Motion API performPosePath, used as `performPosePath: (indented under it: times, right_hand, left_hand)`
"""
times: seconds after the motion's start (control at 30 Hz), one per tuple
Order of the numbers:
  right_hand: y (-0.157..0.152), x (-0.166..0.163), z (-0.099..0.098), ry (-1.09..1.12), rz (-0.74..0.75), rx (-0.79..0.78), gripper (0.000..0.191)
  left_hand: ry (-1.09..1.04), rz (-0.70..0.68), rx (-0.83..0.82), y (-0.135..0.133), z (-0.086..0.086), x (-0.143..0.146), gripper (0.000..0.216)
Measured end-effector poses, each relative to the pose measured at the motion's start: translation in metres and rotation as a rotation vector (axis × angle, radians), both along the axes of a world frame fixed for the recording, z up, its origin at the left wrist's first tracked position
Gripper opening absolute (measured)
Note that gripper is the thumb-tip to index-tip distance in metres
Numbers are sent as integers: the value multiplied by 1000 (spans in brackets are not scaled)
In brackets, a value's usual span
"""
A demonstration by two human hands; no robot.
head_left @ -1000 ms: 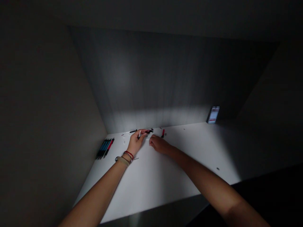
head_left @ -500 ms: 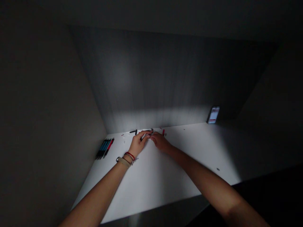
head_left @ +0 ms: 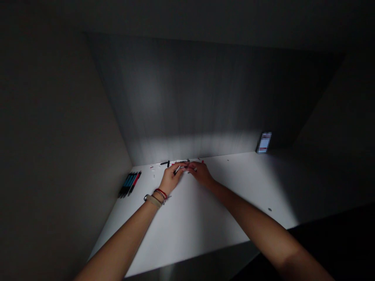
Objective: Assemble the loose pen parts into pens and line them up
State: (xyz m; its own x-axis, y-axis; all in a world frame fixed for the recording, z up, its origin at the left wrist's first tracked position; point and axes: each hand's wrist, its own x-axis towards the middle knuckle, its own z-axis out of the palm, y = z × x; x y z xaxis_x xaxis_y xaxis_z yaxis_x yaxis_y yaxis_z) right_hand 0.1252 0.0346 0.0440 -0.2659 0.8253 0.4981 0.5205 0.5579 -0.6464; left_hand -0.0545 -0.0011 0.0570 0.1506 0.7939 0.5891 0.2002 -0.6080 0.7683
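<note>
My left hand (head_left: 170,176) is closed around a thin white pen part (head_left: 177,169) with a dark end, which slants between thumb and fingers. My right hand (head_left: 201,173) meets it fingertip to fingertip, pinched at the pen part's far end; what exactly lies in those fingers is too small to tell. Behind the hands, black pen pieces (head_left: 165,163) lie near the back wall. A red piece (head_left: 202,161) shows just past my right knuckles, partly hidden.
Several blue-and-black pens and a red pen (head_left: 134,183) lie in a row by the left wall. A phone (head_left: 264,142) leans against the back wall at right. Small bits (head_left: 154,176) are scattered at left, and a small dark oval piece (head_left: 270,209) lies near the right front edge.
My right hand has shifted slightly, its fingers rising a little at the left hand's fingertips. My left hand stays in place with the pen part.
</note>
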Motion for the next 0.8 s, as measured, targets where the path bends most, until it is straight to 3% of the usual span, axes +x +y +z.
performPosePath:
  times: [0.2,0.33,0.5,0.8]
  right_hand:
    - [-8,4,15,254,-93,33,17]
    - [-9,5,17,371,-28,-12,26]
    - [-4,2,9,370,71,-23,27]
    - [-10,0,13,326,69,14,18]
  left_hand:
    - [-24,64,-51,6,-5,-2,25]
    - [-18,66,-90,11,-12,-3,28]
    - [-6,56,-100,16,-18,-3,31]
    - [15,8,-140,12,-16,1,32]
